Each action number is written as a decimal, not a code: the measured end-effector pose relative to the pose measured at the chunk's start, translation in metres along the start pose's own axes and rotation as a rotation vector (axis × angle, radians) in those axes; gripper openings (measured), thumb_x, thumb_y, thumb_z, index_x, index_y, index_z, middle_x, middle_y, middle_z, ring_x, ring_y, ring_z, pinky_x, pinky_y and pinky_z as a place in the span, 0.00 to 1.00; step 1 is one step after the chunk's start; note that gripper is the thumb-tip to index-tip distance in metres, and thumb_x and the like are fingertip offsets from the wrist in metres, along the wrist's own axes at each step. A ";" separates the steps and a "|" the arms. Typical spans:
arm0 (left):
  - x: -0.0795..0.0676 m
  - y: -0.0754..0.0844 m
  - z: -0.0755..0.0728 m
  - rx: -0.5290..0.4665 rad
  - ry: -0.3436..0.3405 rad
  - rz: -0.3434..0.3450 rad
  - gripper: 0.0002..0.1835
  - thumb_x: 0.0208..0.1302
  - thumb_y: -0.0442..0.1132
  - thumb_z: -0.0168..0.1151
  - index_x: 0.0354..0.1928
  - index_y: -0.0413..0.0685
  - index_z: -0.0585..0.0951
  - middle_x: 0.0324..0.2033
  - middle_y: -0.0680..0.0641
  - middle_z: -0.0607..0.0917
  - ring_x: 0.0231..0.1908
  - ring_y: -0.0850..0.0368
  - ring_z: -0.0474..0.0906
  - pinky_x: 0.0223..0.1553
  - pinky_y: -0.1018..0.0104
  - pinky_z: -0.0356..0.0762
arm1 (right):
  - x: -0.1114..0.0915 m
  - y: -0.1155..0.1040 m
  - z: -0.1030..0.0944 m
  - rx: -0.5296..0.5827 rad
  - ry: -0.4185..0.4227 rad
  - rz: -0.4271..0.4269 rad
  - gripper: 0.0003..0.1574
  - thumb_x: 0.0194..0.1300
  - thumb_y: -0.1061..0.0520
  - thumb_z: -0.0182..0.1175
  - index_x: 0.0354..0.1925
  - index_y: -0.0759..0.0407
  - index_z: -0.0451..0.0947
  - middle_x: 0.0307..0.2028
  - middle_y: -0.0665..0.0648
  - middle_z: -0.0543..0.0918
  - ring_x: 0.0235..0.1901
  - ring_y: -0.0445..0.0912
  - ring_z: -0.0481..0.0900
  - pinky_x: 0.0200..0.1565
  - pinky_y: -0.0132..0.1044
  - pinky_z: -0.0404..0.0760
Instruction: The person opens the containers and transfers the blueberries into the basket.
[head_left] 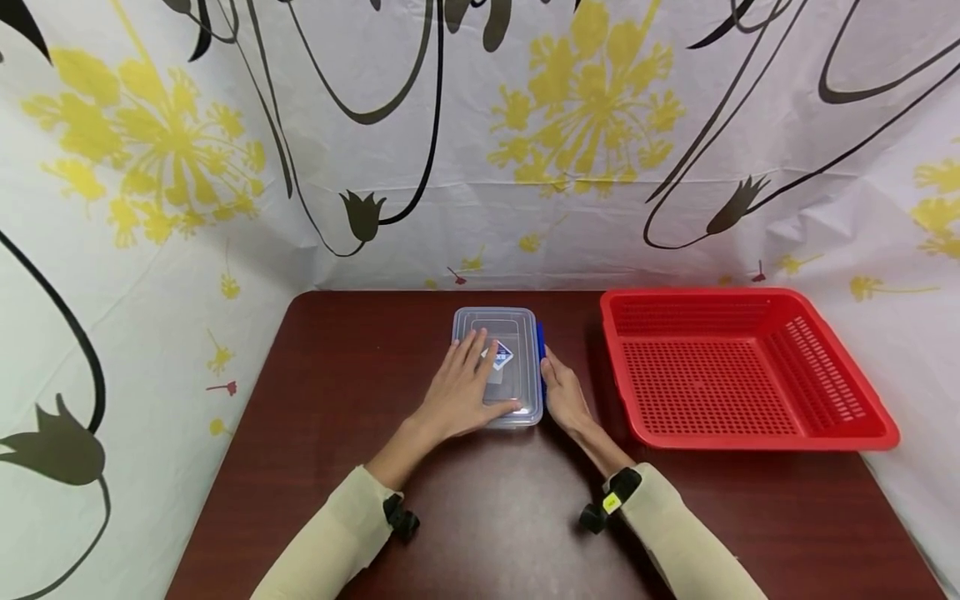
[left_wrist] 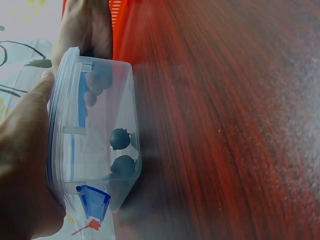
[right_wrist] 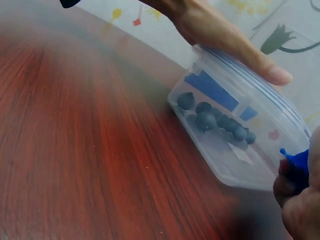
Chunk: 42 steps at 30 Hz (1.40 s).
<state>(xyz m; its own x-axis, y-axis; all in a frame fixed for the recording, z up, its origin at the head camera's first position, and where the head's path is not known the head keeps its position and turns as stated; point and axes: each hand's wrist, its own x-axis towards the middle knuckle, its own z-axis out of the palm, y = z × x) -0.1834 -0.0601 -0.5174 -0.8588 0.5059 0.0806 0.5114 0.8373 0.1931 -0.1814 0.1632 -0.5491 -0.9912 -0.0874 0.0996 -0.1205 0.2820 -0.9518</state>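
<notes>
A clear plastic food container [head_left: 517, 392] with a see-through lid stands on the table, a white-and-blue label on top. Several dark round berries [right_wrist: 206, 120], like blueberries, lie inside. My left hand [head_left: 468, 392] rests on the lid with fingers spread and straight. At the container's right side, my right hand [head_left: 564, 393] holds a blue latch [right_wrist: 299, 162] between thumb and curled fingers. Another blue latch [left_wrist: 95, 202], on the opposite side, slants outward in the left wrist view. The lid sits on the container.
A red perforated plastic basket [head_left: 697, 385] stands at the right of the dark wooden table [head_left: 360, 367]. A white cloth [head_left: 480, 150] with yellow flowers and dark tulips hangs behind and at the sides.
</notes>
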 end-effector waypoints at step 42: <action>-0.035 -0.028 -0.007 -0.660 0.007 -0.132 0.71 0.54 0.59 0.83 0.87 0.52 0.44 0.86 0.48 0.34 0.84 0.42 0.40 0.77 0.35 0.57 | -0.026 -0.002 -0.016 -0.337 -0.179 -0.234 0.83 0.49 0.44 0.85 0.84 0.68 0.44 0.84 0.67 0.47 0.82 0.61 0.52 0.77 0.62 0.59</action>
<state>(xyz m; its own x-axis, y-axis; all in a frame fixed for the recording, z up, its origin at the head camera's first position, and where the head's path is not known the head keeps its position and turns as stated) -0.1676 -0.1027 -0.5190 -0.9142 0.4048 0.0217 0.2786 0.5884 0.7591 -0.1560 0.1800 -0.5450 -0.9133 -0.3419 0.2213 -0.3814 0.5277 -0.7590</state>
